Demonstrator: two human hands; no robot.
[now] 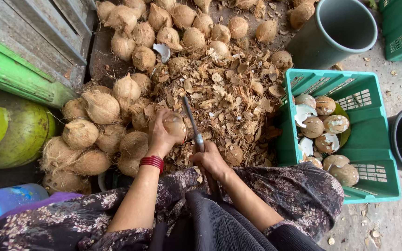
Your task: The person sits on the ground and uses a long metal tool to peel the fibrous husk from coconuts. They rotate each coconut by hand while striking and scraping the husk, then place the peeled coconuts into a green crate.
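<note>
Her left hand (pixel 161 135) is wrapped around a husked coconut (pixel 175 125), fingers curled over its top, a red bangle (pixel 151 161) at the wrist. The right hand (pixel 210 160) is fisted on a knife (pixel 192 125), blade slanting up just beside that coconut. Left of the coconut lies a heap of hairy coconuts (pixel 94 135); right of it shell chips (pixel 229 93), then a green crate (pixel 373 186) of peeled ones.
</note>
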